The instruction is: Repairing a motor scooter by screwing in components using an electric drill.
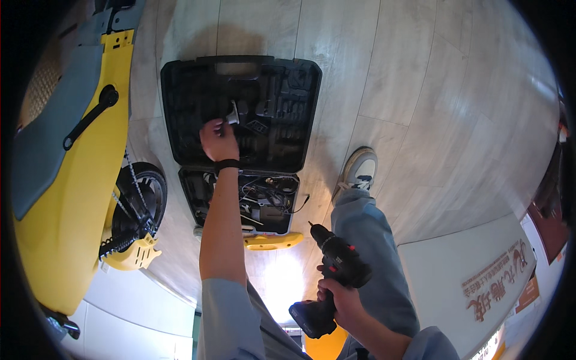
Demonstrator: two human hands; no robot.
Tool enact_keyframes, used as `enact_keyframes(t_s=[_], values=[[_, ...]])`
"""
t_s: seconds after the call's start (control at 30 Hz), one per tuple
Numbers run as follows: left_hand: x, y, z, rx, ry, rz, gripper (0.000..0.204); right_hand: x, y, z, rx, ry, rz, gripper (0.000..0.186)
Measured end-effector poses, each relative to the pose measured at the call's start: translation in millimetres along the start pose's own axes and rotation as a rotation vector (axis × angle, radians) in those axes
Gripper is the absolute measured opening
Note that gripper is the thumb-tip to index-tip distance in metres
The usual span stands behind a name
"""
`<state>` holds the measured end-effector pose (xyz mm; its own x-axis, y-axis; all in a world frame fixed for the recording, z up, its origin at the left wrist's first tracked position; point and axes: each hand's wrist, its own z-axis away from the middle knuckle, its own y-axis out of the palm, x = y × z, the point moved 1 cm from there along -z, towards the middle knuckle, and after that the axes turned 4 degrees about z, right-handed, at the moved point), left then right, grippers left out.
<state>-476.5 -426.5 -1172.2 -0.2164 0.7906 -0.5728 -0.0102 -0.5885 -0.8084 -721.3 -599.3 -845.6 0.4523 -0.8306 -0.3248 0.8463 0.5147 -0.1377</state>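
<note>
The right hand [345, 297] is closed around the grip of a black cordless drill [345, 264], whose body lies beyond the fingers and whose long axis runs from the hand forward and to the left, bit toward the open tool case [306, 129]. The left hand [218, 141] is much nearer that case, over its far half, with fingers bent inward; a pale metallic piece [233, 114] stands just ahead and to the right of its fingertips, its longer axis pointing roughly away from the wrist, though blur means I cannot tell whether it is gripped. Below the left hand, beside the forearm, the near half holds cables and tools [264, 201]. Counted: one drill, one case in two halves, one pale piece, one yellow handle-like bar [273, 242] nearer than the case; the tools overlap too much to count.
</note>
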Motion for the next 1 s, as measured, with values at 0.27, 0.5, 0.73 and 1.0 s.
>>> enact_keyframes(t_s=[0.27,0.5,0.73,1.0], values=[[-117.7,85.6,13.5,0.423,0.329,0.019,0.026,11.7,6.7,7.3,0.001,0.0,0.015,0.043],[-150.2,117.7,19.7,0.475,0.269,-0.179,0.023,31.3,-2.1,11.5,0.007,0.02,0.018,0.042],[-159.9,119.6,19.5,0.437,0.228,-0.204,0.019,44.5,-4.3,16.9,-0.004,-0.002,-0.04,0.039],[-228.2,-46.9,76.9,0.622,-0.852,1.71,0.019,45.7,-0.6,12.3,0.06,-0.141,-0.099,0.037]])
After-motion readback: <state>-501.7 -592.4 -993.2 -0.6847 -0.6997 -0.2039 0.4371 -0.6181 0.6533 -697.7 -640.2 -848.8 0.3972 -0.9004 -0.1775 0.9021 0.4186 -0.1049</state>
